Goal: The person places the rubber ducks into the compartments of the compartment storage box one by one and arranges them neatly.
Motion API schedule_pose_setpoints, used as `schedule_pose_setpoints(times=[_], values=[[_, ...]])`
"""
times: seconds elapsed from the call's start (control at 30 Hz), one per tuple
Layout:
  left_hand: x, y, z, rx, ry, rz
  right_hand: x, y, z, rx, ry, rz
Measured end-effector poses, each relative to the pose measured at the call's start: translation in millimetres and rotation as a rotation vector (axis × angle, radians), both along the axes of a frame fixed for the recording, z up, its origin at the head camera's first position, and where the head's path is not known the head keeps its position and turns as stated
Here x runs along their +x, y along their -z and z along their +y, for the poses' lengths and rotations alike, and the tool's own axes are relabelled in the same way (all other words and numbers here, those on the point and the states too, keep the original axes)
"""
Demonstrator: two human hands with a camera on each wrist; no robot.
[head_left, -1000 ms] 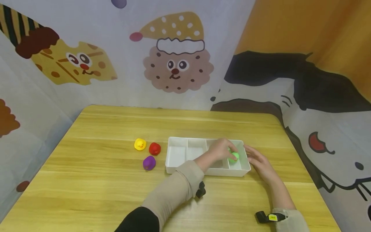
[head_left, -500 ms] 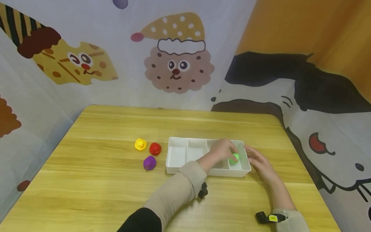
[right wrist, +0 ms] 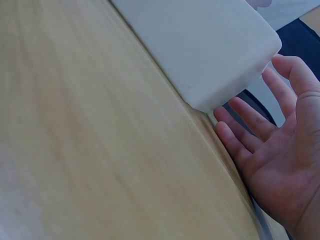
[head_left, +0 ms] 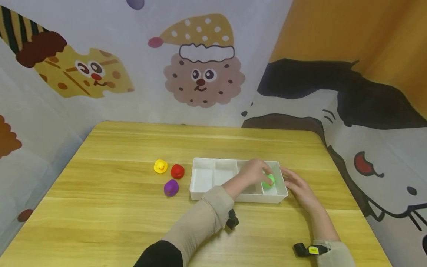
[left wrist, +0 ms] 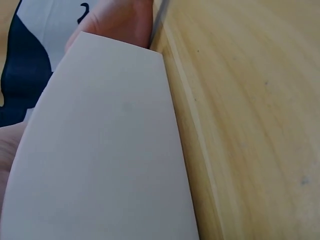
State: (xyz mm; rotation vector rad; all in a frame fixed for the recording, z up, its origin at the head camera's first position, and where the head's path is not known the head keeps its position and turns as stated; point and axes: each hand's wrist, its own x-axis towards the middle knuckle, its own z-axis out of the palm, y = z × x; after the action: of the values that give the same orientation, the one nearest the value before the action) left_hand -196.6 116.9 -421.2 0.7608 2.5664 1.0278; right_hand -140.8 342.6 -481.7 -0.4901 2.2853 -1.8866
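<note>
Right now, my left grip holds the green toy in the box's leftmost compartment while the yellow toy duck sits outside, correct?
Wrong compartment: head view shows your left grip holding the green toy in the divided box's rightmost one. The yellow toy duck sits outside.

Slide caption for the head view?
Left hand gripping a green toy in the rightmost compartment of a white tray, right hand at its end; yellow duck, red toy, purple toy on the table.

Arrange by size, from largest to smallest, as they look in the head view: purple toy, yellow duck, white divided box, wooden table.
1. Wooden table
2. White divided box
3. Purple toy and yellow duck: nearly alike, and the purple one sits nearer the camera, so unranked.
</note>
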Motion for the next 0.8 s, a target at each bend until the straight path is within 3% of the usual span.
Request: schedule_pose_setpoints(times=[0.43,0.8], values=[[5.3,-7.3,-13.3,0.155,-0.029,-0.03,-0.6,0.6,-1.3,-0.039,-0.004,0.002],[17.2,-20.5,-31.0,0.259,-0.046,0.028,0.1,0.4,-2.3,-0.042,0.007,0.01]])
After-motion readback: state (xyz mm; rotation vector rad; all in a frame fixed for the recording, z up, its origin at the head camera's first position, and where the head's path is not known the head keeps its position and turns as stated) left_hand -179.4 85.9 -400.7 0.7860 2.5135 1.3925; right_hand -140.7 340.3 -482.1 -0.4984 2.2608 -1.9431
